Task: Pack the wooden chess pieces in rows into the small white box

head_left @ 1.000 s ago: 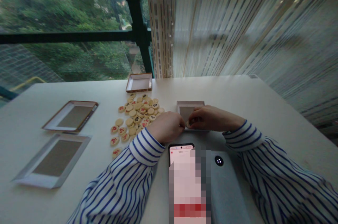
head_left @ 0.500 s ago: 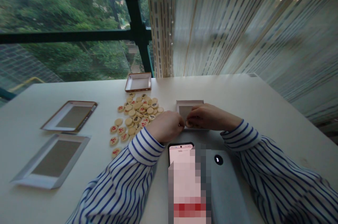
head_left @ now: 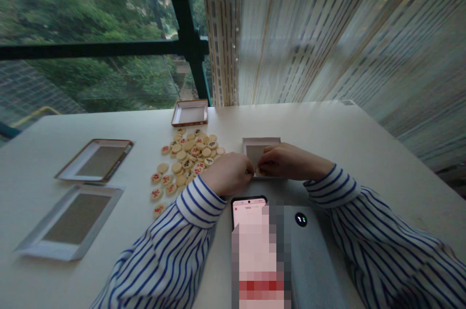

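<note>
Right hand point(head_left: 278, 161) pinches a round piece point(head_left: 259, 172) at a shallow box point(head_left: 262, 141) toward the far edge of the counter point(head_left: 327, 129); left hand point(head_left: 233, 173) curled, grip unclear.

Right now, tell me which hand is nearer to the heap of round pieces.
Left. The left hand is just right of the heap of round pieces; the right hand is farther right, over the open box.

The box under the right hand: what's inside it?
A brownish floor shows in the box, and a pale round piece at the fingertips of the right hand. That hand covers the near right part; what lies there can't be seen.
</note>
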`<state>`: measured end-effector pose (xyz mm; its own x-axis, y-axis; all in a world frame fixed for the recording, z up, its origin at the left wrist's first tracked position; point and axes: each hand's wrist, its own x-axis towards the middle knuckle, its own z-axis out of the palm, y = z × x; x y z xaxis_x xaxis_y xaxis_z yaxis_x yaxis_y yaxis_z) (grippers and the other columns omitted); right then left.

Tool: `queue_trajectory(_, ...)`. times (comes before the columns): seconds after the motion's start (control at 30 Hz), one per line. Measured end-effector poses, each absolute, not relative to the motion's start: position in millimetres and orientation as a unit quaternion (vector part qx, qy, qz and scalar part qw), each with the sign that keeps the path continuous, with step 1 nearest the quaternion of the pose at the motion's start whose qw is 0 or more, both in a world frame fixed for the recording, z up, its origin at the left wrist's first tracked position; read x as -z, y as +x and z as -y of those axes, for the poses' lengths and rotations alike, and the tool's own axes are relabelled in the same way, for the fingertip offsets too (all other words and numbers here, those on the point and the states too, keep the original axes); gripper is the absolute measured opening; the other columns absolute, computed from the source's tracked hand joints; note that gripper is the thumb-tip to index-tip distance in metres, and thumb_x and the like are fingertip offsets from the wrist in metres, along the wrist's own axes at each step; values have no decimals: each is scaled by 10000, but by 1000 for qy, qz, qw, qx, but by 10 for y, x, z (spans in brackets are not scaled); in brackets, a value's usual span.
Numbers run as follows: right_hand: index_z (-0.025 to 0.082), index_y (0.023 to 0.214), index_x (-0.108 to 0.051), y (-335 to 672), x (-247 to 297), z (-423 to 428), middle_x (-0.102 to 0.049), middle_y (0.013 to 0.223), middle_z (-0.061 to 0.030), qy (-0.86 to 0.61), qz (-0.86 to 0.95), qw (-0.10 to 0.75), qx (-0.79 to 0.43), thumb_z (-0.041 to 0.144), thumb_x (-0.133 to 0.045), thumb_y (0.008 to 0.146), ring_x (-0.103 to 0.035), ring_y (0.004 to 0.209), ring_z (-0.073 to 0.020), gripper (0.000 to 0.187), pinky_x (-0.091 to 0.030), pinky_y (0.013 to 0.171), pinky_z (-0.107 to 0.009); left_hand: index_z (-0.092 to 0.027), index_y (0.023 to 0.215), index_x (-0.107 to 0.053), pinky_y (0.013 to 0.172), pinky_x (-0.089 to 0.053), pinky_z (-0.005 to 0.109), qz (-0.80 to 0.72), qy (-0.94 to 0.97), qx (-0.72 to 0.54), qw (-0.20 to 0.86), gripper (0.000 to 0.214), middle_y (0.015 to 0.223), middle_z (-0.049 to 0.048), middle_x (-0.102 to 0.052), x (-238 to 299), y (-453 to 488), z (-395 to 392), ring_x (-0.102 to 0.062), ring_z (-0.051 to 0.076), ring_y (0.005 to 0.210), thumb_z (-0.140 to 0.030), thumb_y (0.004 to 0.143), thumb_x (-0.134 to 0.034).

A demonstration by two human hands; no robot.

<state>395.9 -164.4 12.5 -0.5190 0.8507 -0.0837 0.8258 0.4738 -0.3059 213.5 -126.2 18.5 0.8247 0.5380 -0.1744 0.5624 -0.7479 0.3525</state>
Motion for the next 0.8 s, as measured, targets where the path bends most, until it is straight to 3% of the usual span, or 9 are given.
queue_trajectory(0.8, 163, 879, -684, 3975, -152, 1653, -663, 823, -66, -506, 852, 26, -129, 251, -480, 842, -564, 700, -138, 225, -369, 624, -242, -203, 833, -722, 554, -371, 242, -292, 934, 17, 204, 283, 756, 58, -697, -198, 2123, 1254, -594, 149, 650, -248, 760, -452)
